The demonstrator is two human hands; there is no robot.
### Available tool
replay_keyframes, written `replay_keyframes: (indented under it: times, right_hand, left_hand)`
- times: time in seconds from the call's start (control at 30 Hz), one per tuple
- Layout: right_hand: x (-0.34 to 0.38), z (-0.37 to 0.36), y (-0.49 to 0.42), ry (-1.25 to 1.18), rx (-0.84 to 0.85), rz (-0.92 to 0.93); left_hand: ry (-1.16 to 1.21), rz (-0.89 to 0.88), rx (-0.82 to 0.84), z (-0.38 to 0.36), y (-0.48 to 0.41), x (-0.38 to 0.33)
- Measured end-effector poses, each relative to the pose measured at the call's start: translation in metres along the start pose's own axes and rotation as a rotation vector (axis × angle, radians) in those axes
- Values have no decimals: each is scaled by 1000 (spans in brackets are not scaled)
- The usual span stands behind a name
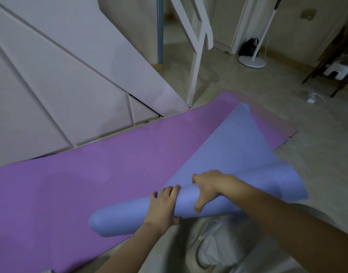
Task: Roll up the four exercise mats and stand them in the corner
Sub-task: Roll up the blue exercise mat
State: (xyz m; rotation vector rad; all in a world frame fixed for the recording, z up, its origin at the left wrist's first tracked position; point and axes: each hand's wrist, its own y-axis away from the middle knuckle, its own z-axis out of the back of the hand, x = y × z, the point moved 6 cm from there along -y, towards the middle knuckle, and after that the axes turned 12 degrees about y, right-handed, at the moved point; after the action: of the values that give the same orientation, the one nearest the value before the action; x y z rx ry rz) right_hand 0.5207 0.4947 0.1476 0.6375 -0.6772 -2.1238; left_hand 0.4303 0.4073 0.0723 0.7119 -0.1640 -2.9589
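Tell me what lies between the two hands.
Head view: only a bare stretch of the rolled blue mat lies between the left hand and the right hand.

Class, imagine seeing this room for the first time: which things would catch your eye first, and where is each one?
The half-rolled blue mat at bottom centre draws the eye first, gripped by the left hand and the right hand, its loose end fanning up to the right. Under it a purple mat lies flat on the floor, along the pale panelled wall on the left.
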Motion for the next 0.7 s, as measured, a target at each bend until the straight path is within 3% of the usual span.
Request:
replay_keyframes:
  times: [0.1, 0.2, 0.33, 0.4, 0.53, 0.7]
  right_hand:
    - [15, -8, 2, 172, -167, -12]
    - [23, -3, 7, 335, -412, -141]
    - [20, -14, 3, 375, -319, -76]
    - [15, -9, 4, 365, -353, -91]
    - [11, 4, 4, 293, -361, -98]
    - [5, 16, 7, 208, -396, -124]
  left_hand:
    - [-14, 13, 30, 4, -9, 4]
    - [3, -6, 43, 11, -18, 4]
    - [6, -44, 69, 14, -26, 1]
    - [51, -45, 50, 15, -24, 2]
    - [42, -75, -68, 17, -8, 4]
    - [-5, 44, -169, 8, 7, 6]
